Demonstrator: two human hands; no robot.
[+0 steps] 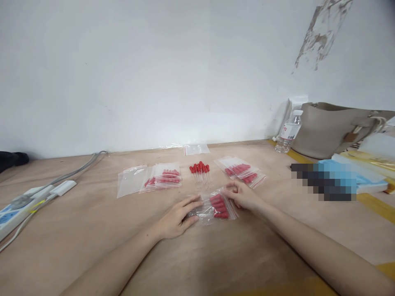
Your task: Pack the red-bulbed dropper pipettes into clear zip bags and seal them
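A clear zip-lock bag (205, 211) lies flat on the table in front of me, with several red-bulbed glass droppers (219, 206) inside. My left hand (180, 216) rests at the bag's left end, fingers stretched out and apart. At the right end, by the red zip strip, my right hand (242, 195) has its thumb and fingers pinched on the bag's edge. Just beyond the bag, a loose group of red-bulbed droppers (200, 168) lies fanned out, bulbs pointing away from me.
Filled bags (166, 176) overlap at the left beside an unfilled bag (131, 181); more filled bags (242, 169) lie at the right. A small bag (196, 149) is near the wall. A power strip (23, 205), water bottle (288, 131), grey handbag (330, 129) and blue packet (336, 170) flank the workspace.
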